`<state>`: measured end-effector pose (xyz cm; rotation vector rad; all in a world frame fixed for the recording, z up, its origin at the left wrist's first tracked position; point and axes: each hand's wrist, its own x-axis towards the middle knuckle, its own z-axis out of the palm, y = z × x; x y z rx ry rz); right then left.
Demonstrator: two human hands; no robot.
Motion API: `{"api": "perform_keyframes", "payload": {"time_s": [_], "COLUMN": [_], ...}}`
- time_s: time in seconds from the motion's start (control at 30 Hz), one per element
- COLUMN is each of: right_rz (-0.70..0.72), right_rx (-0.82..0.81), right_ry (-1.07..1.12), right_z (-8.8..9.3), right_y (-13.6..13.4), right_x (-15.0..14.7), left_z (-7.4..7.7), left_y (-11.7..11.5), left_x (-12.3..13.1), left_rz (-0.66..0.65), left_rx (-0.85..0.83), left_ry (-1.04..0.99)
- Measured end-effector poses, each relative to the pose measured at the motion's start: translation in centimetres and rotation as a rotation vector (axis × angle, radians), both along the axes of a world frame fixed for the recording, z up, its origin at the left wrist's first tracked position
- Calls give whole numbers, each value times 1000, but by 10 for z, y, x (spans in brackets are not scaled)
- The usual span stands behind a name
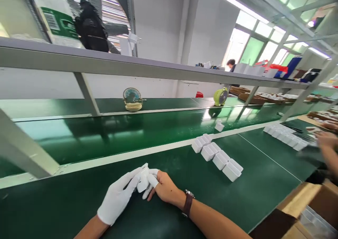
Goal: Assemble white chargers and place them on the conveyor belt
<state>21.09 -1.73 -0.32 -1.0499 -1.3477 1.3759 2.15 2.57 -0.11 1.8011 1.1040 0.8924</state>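
Observation:
A small white plastic case (143, 181), with a thin part sticking up at its top, is held between both hands just above the green bench. My left hand (116, 196), in a white glove, pinches it from the left. My right hand (165, 187) grips its right side, with white covers on some fingers and bare skin elsewhere. The fingers hide part of the case, so its exact kind is unclear. To the right of my hands, several white open-topped boxes (221, 158) stand in a slanting row on the bench.
Beyond the bench's pale edge strip runs a glossy green belt (169, 126) carrying one white piece (219, 126). A shelf (158, 67) crosses above. Two small fans (132, 99) stand behind. At right are a co-worker's hand (327, 140), more white boxes (286, 136) and a cardboard box (301, 196).

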Motion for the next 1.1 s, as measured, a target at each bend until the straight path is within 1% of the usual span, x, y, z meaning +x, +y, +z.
{"api": "perform_keyframes", "payload": {"time_s": [0.07,0.13,0.23,0.37,0.57,0.7,0.93,1.1], "right_rz": [0,7,12,-7,-4,2,1,9], "right_rx": [-3,-4,-2,-18,-45,-40,-36,-41], "right_ry": [6,13,3,-49,-45,-44,-31,-40], "right_z": [-3,-5,-5,0,0,-3,-2,-2], "right_y": [-1,-1,-2,-5,-6,-6,-5,-6], "right_x": [1,2,3,3,5,6,4,5], "left_z": [1,0,-4,-8,-4,-4,-6,-4], "left_y": [-4,-5,-6,-6,-8,-8,-7,-8], "left_x": [1,1,0,-2,-2,-2,-4,-3], "left_rz": [-4,-9,-24,-61,-88,-90,-108,-76], "left_rx": [-18,-6,63,116,162,170,179,187], "left_ry": [-68,-93,-81,-87,-48,-42,-19,-27]}}
